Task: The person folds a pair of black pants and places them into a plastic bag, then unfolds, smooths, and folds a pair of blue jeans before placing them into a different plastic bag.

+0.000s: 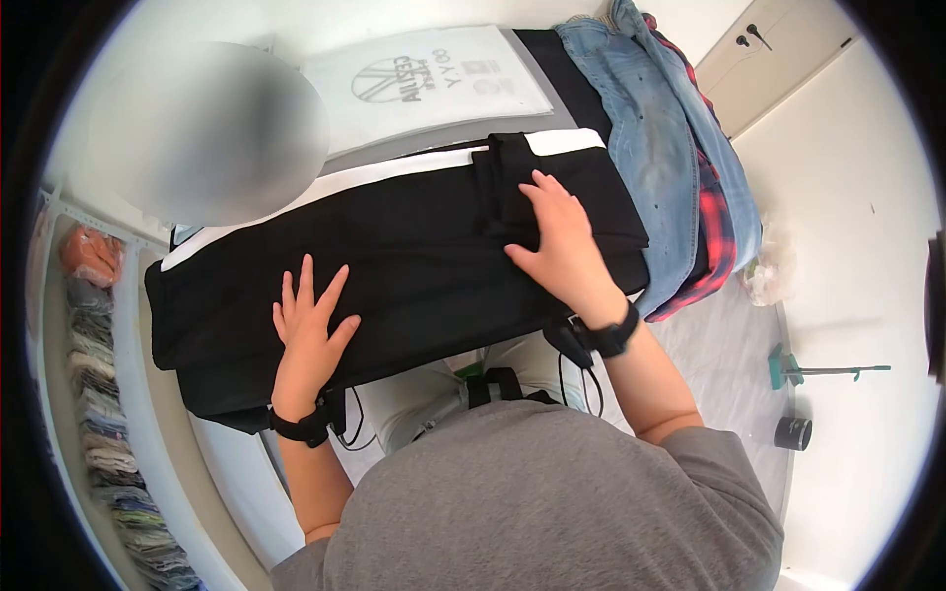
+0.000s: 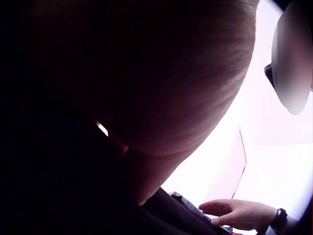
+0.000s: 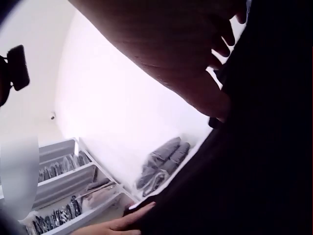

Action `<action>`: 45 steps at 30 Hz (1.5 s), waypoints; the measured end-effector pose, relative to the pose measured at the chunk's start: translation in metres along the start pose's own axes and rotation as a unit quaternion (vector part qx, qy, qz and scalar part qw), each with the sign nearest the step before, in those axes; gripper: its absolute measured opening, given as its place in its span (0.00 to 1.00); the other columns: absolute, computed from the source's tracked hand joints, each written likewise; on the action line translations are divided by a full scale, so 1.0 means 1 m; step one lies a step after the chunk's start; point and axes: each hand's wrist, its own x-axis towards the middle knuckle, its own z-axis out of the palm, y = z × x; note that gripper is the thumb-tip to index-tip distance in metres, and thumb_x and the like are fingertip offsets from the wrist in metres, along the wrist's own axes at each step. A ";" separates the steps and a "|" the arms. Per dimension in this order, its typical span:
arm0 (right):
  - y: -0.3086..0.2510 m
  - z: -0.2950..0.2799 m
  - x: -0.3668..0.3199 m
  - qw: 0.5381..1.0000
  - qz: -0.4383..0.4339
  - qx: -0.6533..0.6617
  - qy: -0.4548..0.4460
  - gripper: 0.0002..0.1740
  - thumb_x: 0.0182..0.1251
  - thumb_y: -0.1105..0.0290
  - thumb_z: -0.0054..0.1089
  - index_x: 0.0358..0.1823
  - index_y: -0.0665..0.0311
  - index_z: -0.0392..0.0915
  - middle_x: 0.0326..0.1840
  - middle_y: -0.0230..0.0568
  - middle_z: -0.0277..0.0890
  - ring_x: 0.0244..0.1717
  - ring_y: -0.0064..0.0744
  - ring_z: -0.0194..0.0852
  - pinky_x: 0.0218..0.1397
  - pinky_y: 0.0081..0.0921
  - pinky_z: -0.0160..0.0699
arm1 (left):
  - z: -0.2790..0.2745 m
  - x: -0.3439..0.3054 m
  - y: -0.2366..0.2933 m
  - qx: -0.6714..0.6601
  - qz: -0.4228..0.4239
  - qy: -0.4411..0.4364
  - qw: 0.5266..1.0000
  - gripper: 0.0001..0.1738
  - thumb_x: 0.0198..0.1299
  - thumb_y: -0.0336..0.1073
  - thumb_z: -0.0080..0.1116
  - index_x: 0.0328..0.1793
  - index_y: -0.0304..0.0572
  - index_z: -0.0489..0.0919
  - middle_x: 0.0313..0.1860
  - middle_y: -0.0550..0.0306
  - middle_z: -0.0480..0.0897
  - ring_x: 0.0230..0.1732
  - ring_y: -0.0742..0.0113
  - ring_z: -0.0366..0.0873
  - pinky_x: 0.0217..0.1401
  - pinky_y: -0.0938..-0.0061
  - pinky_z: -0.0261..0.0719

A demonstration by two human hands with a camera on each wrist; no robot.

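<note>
A long black garment [image 1: 414, 266] lies folded across the table, with a white strip [image 1: 345, 179] along its far side. On its left part rests my left hand [image 1: 310, 340], palm down with fingers spread. My right hand [image 1: 567, 241] is near a small folded-over black flap [image 1: 507, 187] at the garment's right part, fingers extended and apart. In the left wrist view the left hand [image 2: 181, 88] is dark against the black cloth. The right wrist view shows the right hand [image 3: 171, 54] with its fingertips at the cloth.
Behind the garment lies a printed plastic bag [image 1: 434, 79] on a grey surface. Blue jeans [image 1: 655, 148] and a red checked cloth [image 1: 717, 217] hang over the table's right end. Shelves of bagged items [image 1: 108, 424] stand at the left. A green-headed tool [image 1: 783, 369] is by the right wall.
</note>
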 end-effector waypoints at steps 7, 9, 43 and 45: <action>0.014 0.050 0.002 0.995 0.078 -0.016 -0.054 0.34 0.54 0.72 0.63 0.63 0.70 0.63 0.69 0.53 0.60 0.71 0.50 0.55 0.68 0.39 0.62 | -0.002 -0.003 0.002 0.005 -0.008 -0.001 1.000 0.33 0.57 0.39 0.59 0.71 0.64 0.67 0.79 0.53 0.48 0.79 0.45 0.40 0.75 0.45 0.36; 0.025 0.054 0.002 0.996 0.066 0.059 -0.013 0.29 0.56 0.74 0.60 0.61 0.72 0.66 0.65 0.57 0.65 0.68 0.52 0.60 0.67 0.38 0.64 | -0.001 -0.001 0.002 0.007 -0.004 0.004 1.000 0.33 0.57 0.38 0.60 0.71 0.64 0.67 0.79 0.53 0.48 0.79 0.45 0.40 0.75 0.45 0.36; 0.063 -0.004 -0.056 0.696 0.433 0.535 0.207 0.24 0.65 0.63 0.60 0.57 0.70 0.70 0.54 0.50 0.74 0.55 0.37 0.72 0.60 0.32 0.67 | 0.000 -0.001 0.003 0.015 -0.017 -0.005 1.000 0.34 0.58 0.39 0.59 0.72 0.65 0.65 0.79 0.54 0.47 0.79 0.44 0.39 0.75 0.44 0.36; 0.072 0.004 -0.064 0.561 0.412 0.687 0.210 0.19 0.66 0.63 0.59 0.54 0.66 0.73 0.52 0.47 0.76 0.53 0.34 0.72 0.59 0.31 0.67 | 0.000 0.000 0.002 0.030 -0.008 -0.008 0.999 0.34 0.58 0.39 0.59 0.73 0.66 0.64 0.79 0.53 0.47 0.78 0.44 0.39 0.75 0.44 0.36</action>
